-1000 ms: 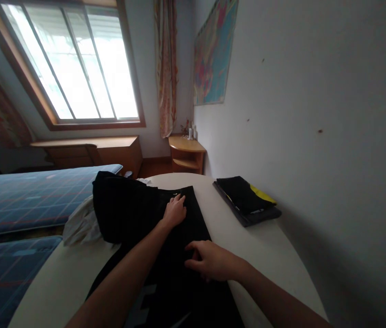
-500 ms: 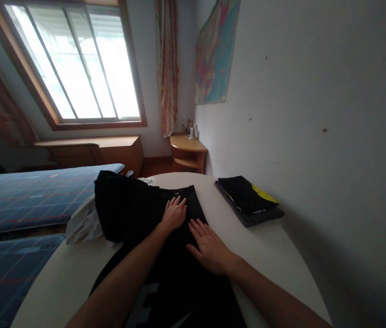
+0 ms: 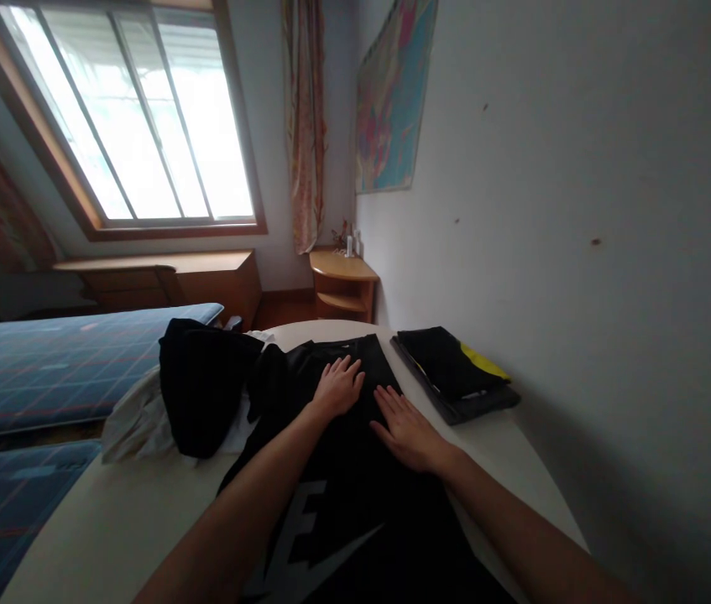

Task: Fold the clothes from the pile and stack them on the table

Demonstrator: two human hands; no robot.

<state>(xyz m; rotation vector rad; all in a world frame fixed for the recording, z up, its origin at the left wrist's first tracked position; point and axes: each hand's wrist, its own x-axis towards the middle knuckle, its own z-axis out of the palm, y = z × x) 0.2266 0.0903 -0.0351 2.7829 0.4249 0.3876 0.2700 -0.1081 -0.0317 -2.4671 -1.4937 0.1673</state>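
Note:
A black garment [image 3: 393, 524] with a large grey letter and swoosh print lies spread over the round cream table [image 3: 147, 512]. Its left far part is bunched into folds. On its upper part rests my left hand [image 3: 337, 387], palm down with the fingers extended. My right hand [image 3: 406, 429] lies flat near the garment's right edge, fingers stretched out and thumb apart. Both hands press on the cloth without gripping it. Whether the garment is a top or shorts is not clear.
Left of the garment sit a crumpled black cloth [image 3: 204, 386] and a whitish cloth [image 3: 138, 424]. A folded black, yellow and grey clothes stack [image 3: 456, 373] lies by the wall. Blue plaid mattresses [image 3: 78, 361] border the table on the left.
Both hands have shifted right with the garment, which has slid away from the crumpled black cloth. More of the grey print shows. The view has turned slightly.

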